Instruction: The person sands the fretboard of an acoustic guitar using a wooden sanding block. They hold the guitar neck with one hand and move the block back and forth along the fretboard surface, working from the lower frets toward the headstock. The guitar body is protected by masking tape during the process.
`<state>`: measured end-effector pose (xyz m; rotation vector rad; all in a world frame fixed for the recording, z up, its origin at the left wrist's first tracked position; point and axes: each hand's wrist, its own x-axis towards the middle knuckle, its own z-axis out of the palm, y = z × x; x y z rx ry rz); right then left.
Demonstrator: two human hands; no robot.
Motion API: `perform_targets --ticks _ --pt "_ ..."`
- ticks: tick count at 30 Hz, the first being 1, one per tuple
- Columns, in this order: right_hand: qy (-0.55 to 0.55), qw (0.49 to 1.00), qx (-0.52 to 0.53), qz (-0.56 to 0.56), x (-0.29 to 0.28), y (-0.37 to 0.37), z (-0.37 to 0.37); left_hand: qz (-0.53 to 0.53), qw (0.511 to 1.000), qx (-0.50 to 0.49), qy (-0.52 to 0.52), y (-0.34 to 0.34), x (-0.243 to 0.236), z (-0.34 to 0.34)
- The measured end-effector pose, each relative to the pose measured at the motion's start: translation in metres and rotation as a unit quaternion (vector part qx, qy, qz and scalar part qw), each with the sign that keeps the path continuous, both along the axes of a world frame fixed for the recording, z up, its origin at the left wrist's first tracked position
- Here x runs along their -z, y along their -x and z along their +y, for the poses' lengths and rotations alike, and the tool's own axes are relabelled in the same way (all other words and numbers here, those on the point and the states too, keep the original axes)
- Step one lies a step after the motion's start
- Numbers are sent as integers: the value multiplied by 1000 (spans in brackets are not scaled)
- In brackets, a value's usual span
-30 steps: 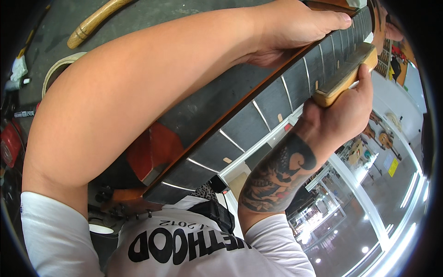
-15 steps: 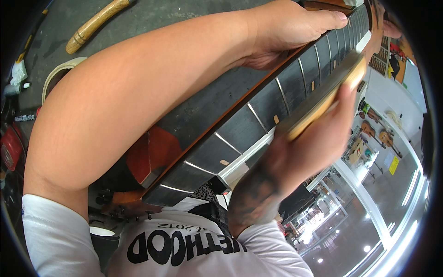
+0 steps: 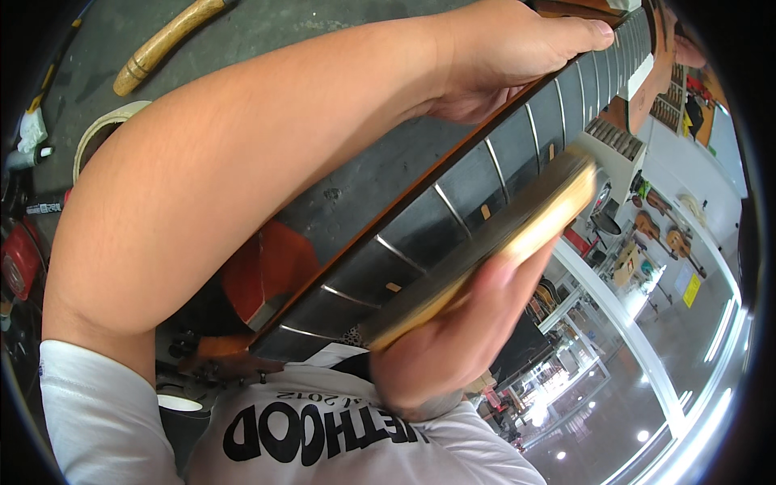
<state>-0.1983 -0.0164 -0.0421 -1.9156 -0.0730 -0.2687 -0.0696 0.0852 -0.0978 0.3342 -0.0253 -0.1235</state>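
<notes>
Mid-frame, my right fingers point(image 3: 495, 283) grip the wooden block point(image 3: 493, 242) and my left fingers point(image 3: 594, 34) clasp the guitar neck point(image 3: 469, 178) (frets point(image 3: 498, 170) seated, work seemingly unfinished).

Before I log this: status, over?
Left hand gripping guitar neck. Right hand gripping wooden block at neck's edge, contact unclear. Left forearm partly hides pale ring.

Over there, some guitars point(image 3: 677, 241) are hanging at the pale wall point(image 3: 691, 174). A white frame point(image 3: 618, 303) runs slantwise, and beyond it strip lights point(image 3: 716, 333) shine very brightly. The grey worktop point(image 3: 323, 190) here carries small marks.
</notes>
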Motion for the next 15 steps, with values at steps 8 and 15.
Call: perform_targets --ticks 8,15 --pt "-71 996 -38 40 -9 -150 -10 24 998 53 16 -14 -5 6" --pt "30 999 -20 14 -8 -24 -12 7 994 98 46 -11 -10 16"
